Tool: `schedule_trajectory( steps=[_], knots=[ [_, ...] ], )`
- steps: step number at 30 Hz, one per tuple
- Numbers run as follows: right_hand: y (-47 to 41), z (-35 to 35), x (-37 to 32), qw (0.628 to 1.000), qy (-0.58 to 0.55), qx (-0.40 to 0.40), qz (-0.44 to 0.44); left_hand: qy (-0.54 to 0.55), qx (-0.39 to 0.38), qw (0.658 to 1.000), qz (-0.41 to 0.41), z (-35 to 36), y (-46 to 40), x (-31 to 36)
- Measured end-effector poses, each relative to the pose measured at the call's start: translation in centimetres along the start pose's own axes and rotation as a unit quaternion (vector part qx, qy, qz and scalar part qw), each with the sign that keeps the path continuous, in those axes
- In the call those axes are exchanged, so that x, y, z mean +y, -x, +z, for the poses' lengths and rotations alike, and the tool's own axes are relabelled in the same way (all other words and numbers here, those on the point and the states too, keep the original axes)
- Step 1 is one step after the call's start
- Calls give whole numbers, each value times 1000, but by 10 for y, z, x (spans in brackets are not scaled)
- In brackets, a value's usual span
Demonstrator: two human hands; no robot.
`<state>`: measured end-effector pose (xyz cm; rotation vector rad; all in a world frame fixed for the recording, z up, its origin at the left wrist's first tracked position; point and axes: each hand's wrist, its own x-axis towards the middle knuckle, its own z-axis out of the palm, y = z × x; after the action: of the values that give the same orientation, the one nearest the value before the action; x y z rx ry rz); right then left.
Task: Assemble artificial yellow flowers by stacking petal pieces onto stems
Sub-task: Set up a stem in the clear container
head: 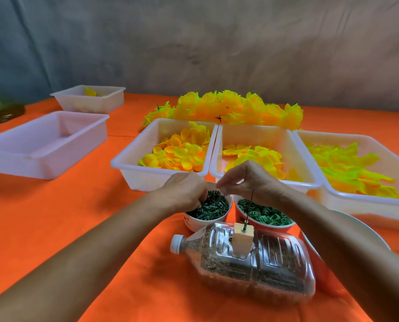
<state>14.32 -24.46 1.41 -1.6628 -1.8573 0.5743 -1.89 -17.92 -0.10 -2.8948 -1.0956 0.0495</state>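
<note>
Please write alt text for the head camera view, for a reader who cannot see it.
The left hand reaches into a cup of dark green stems while the right hand pinches something small above it. Behind stand white trays of yellow petals on an orange tablecloth.

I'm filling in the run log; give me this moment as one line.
left hand: reaching into cup of dark green stems | right hand: pinching something small above that cup | wire jig: bare, no petals yet

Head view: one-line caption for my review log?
Left hand reaches into a cup of green stems while the right hand pinches above it, trays of yellow petals behind.
</note>
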Motion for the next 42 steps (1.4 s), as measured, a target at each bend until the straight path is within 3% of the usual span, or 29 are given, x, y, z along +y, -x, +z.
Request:
schedule_trajectory(
  steps=[8, 12, 15, 18, 22, 27, 33, 36, 42],
  knots=[
    [6, 7, 1, 1000, -4, -8, 19, 11, 80, 996, 33, 13, 1, 1],
    [7, 8, 3, 999, -43, -5, 22, 193, 133, 972, -27, 13, 8, -7],
    [7, 8, 4, 997, -73, 16, 24, 348, 161, 922, -52, 8, 14, -8],
    [10, 7, 1, 989, -142, 25, 12, 426, 188, 883, -56, 3, 17, -5],
    [19, 3, -7, 962, -269, 37, -11, 425, 219, 877, -51, -4, 20, 7],
    [29, -4, -15, 949, -310, 62, -1, 403, 247, 881, -22, -20, 26, 22],
    [46, -10, -19, 928, -360, 93, 33, 454, 246, 856, 4, -32, 34, 35],
    [53, -16, -21, 904, -411, 111, 44, 488, 263, 832, 13, -31, 40, 38],
    [67, -16, -26, 822, -549, 124, 88, 592, 299, 748, 23, -25, 58, 53]
  ],
)
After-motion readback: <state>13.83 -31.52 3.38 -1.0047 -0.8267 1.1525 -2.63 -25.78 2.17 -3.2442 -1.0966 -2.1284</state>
